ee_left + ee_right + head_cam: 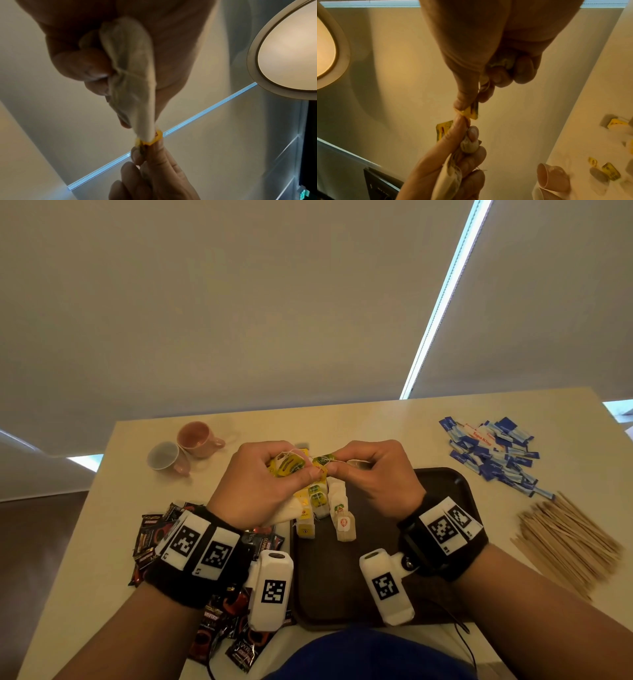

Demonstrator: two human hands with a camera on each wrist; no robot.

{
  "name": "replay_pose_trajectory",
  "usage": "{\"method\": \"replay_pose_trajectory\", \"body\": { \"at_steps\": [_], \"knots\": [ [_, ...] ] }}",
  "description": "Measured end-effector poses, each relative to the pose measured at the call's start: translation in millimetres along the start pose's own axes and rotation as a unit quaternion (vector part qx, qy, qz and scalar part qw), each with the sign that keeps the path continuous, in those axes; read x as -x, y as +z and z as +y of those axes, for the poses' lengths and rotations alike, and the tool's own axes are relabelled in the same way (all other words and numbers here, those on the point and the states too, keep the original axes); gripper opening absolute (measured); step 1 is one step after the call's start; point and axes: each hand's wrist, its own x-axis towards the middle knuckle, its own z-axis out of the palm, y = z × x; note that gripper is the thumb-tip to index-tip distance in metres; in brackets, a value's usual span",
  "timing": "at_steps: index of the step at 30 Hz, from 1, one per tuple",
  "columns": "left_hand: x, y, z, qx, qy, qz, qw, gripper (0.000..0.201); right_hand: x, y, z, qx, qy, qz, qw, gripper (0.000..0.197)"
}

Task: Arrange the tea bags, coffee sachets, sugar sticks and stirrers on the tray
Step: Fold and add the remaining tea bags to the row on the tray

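Above a dark brown tray (442, 494) on a pale table (342, 422), a person's left hand (260, 484) grips a bunch of tea bags (291, 467), fingers curled round the paper pouches and their yellow-and-green tags. The right hand (380, 470) has its own grip pinched together on one small tag (323, 461) at the edge of the bunch, thumb against forefinger; in the right wrist view that tag (471, 113) shows yellow, its print too blurred to read. Below the hands, more tea bags (322, 508) lie in short rows on the tray's left part, one with an orange-red emblem on its tag (343, 523).

Coffee sachets (150, 539), black with red print, lie heaped on the table left of the tray; one reads partly "SUPRE". Blue-and-white sugar sticks (493, 455) are piled at the far right, one white stick lettered in red, apparently "Topa Kino". Wooden stirrers (565, 539) lie bundled near the table's right edge. Two cups, one pink (198, 438) and one with a grey inside (168, 457), lie tipped on their sides at the far left, touching.
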Motion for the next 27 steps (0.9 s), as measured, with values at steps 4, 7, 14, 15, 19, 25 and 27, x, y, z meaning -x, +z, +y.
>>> {"method": "replay_pose_trajectory", "body": {
  "at_steps": [4, 7, 14, 15, 19, 25, 27],
  "knots": [
    [-0.2, 0.8, -1.3, 0.013, -0.003, 0.009, 1.000, 0.009, 0.1, 0.6, -1.3, -0.029, 0.000, -0.009, 1.000, 0.027],
    [0.5, 2.8, -1.1, 0.023, 0.010, 0.029, 0.999, 0.015, -1.5, 1.5, -1.4, -0.042, -0.005, -0.013, 0.999, 0.024],
    [0.7, 3.3, 5.0, 0.043, 0.037, 0.067, 0.996, 0.007, -0.6, 0.3, -8.1, -0.033, -0.025, -0.040, 0.998, 0.026],
    [-0.2, 2.9, 4.8, 0.038, 0.039, 0.072, 0.996, 0.008, -1.0, 1.1, -8.7, -0.027, -0.026, -0.038, 0.999, 0.028],
    [-1.1, 1.5, 4.0, 0.032, 0.038, 0.065, 0.997, 0.011, -2.8, 4.1, -7.2, -0.019, -0.006, -0.004, 1.000, 0.019],
    [-1.4, -1.9, 4.0, 0.046, 0.028, 0.059, 0.997, 0.008, -3.2, 5.1, -7.6, -0.021, -0.009, 0.001, 1.000, 0.016],
    [-2.3, -3.5, 3.1, 0.047, 0.028, 0.061, 0.997, 0.010, -2.0, 4.7, -8.0, -0.032, 0.005, 0.000, 0.999, 0.017]
  ]
}}
